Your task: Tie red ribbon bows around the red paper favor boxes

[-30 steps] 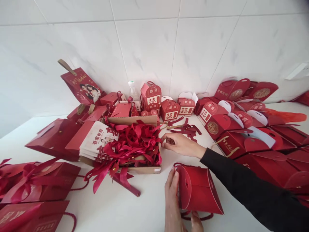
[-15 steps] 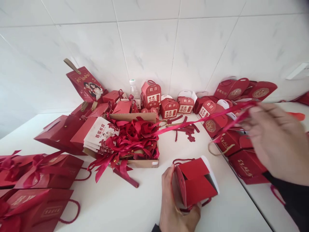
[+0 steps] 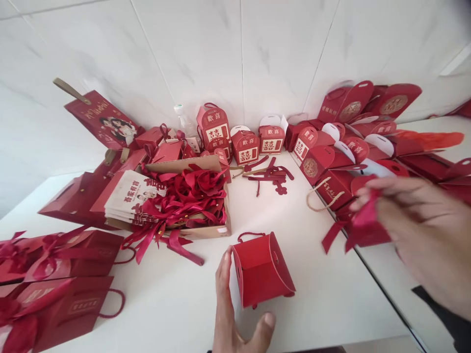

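Where half a second ago a ribbon (image 3: 362,223) was stretched taut from the carton (image 3: 206,230) to the right hand (image 3: 423,230), it is now drawn clear of the heap and gathered, with its loose ends hanging below the fingers; one ribbon is thus judged to be picked out and ready for the box (image 3: 261,268). Box: small, red, set upright on the white bench (image 3: 176,304), mouth open upward, cord handle at the rear; no longer gripped. Left hand (image 3: 235,314): released and spread, palm beside the box's left wall, thumb stretched beneath its front corner, fingers straight. Right hand: raised near the camera, blurred, fingers pinched on the bunched ribbon, wrist to the right. Carton: lying behind the box, heaped with ribbons.
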`<state>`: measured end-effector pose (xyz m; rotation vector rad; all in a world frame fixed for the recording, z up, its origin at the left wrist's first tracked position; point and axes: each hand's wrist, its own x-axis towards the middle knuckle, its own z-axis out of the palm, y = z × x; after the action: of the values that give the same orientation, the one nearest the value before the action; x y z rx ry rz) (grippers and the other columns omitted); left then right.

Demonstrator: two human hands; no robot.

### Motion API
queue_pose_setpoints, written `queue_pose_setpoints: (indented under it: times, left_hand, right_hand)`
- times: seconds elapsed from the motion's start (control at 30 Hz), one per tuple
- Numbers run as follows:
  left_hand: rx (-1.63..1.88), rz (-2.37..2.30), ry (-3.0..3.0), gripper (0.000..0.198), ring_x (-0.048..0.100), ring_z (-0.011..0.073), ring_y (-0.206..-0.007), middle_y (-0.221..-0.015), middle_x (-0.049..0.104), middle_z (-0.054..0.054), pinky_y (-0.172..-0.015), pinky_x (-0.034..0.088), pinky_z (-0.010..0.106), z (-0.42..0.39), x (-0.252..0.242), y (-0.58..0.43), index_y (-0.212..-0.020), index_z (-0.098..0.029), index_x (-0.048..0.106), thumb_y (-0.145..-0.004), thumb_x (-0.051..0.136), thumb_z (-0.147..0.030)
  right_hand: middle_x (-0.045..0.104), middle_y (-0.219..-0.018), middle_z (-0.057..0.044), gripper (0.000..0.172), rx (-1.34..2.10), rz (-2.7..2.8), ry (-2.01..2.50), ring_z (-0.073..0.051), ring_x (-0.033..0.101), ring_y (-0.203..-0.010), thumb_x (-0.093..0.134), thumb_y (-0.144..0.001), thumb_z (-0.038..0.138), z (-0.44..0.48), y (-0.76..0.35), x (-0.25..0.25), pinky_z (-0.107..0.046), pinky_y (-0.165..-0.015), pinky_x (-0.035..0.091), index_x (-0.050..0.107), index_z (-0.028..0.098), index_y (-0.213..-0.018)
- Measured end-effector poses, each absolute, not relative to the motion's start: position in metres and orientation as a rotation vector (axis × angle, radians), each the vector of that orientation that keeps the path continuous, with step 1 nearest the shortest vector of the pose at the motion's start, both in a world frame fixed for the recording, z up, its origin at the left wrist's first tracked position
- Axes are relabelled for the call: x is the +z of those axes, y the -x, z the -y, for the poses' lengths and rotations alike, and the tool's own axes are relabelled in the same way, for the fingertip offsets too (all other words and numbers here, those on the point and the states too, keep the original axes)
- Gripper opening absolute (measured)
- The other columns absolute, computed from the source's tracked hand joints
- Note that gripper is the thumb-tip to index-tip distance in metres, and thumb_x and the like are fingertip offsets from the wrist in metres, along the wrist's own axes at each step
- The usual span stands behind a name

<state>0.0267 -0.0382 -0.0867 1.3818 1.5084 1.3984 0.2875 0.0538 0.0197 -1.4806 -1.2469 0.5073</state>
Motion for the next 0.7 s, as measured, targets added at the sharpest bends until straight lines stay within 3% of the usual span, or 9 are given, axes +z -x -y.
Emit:
queue_pose_setpoints:
  times: [0.07, 0.13, 0.23, 0.3, 0.43, 0.57, 0.63, 0.7]
  left_hand:
    - [1.43, -1.373, -1.4, 0.074, 0.028, 0.0389, -0.156, -0.17, 0.031, 0.009, -0.125, 0.029, 0.057, 0.039, -0.088, -0.018, -0.162, -0.035, 0.031, -0.097, 0.048, -0.066]
    - [1.461, -1.278, -1.413, 0.07, 0.031, 0.0363, -0.156, -0.17, 0.032, 0.006, -0.123, 0.035, 0.052, 0.036, -0.088, -0.013, -0.16, -0.036, 0.036, -0.099, 0.038, -0.071]
    - [1.386, -1.426, -1.371, 0.051, 0.034, 0.028, -0.155, -0.169, 0.034, 0.001, -0.12, 0.041, 0.042, 0.031, -0.076, -0.02, -0.155, -0.039, 0.046, -0.106, 0.041, -0.053]
    - [1.307, -1.582, -1.326, 0.044, 0.034, 0.0254, -0.155, -0.169, 0.034, 0.002, -0.118, 0.044, 0.038, 0.03, -0.063, -0.031, -0.15, -0.037, 0.052, -0.107, 0.043, -0.039]
    - [1.403, -1.687, -1.512, 0.041, 0.042, 0.026, -0.149, -0.161, 0.042, 0.006, -0.117, 0.043, 0.045, 0.03, -0.04, -0.044, -0.145, -0.033, 0.054, -0.105, 0.044, -0.027]
    - [1.419, -1.759, -1.952, 0.03, 0.044, 0.0317, -0.145, -0.153, 0.05, 0.005, -0.116, 0.041, 0.051, 0.031, -0.027, -0.045, -0.122, -0.031, 0.066, -0.097, 0.054, -0.02]
    - [1.338, -1.771, -2.141, 0.024, 0.041, 0.0345, -0.146, -0.153, 0.051, 0.005, -0.122, 0.033, 0.054, 0.032, -0.022, -0.051, -0.116, -0.029, 0.069, -0.094, 0.061, -0.025]
    - [1.257, -1.807, -2.209, 0.019, 0.041, 0.0344, -0.146, -0.15, 0.055, 0.004, -0.127, 0.024, 0.056, 0.036, -0.015, -0.062, -0.107, -0.03, 0.072, -0.089, 0.071, -0.026]
  right_hand:
    - [0.071, -0.086, -0.004, 0.037, 0.638, 1.39, 1.542, -0.029, 0.066, -0.071, 0.074, -0.092, 0.068, -0.044, -0.273, 0.004, -0.037, -0.056, 0.053, 0.074, 0.032, -0.1]
    - [0.068, -0.088, -0.004, 0.035, 0.703, 1.526, 1.449, -0.028, 0.067, -0.076, 0.069, -0.098, 0.062, -0.035, -0.259, -0.01, -0.035, -0.061, 0.055, 0.071, 0.028, -0.093]
    - [0.064, -0.111, -0.007, 0.027, 0.746, 1.668, 1.304, -0.028, 0.065, -0.102, 0.058, -0.108, 0.046, -0.024, -0.241, -0.018, -0.035, -0.08, 0.057, 0.068, 0.026, -0.093]
    - [0.064, -0.115, -0.007, 0.026, 0.915, 1.658, 1.26, -0.026, 0.066, -0.101, 0.051, -0.111, 0.044, -0.019, -0.234, -0.016, -0.031, -0.077, 0.058, 0.067, 0.027, -0.099]
    - [0.068, -0.096, -0.004, 0.027, 1.253, 1.522, 1.203, -0.024, 0.067, -0.084, 0.048, -0.112, 0.049, -0.015, -0.23, -0.004, -0.029, -0.067, 0.058, 0.065, 0.028, -0.108]
    - [0.064, -0.079, -0.002, 0.025, 1.136, 1.596, 1.26, -0.022, 0.062, -0.065, 0.046, -0.112, 0.046, -0.014, -0.23, 0.005, -0.027, -0.051, 0.054, 0.065, 0.029, -0.11]
    - [0.066, -0.083, -0.002, 0.022, 1.039, 1.687, 1.244, -0.022, 0.064, -0.066, 0.046, -0.112, 0.042, -0.012, -0.232, 0.008, -0.027, -0.052, 0.056, 0.064, 0.032, -0.117]
    - [0.07, -0.098, -0.005, 0.019, 1.007, 1.729, 1.22, -0.026, 0.07, -0.081, 0.052, -0.109, 0.042, -0.007, -0.239, 0.006, -0.03, -0.063, 0.062, 0.065, 0.034, -0.12]
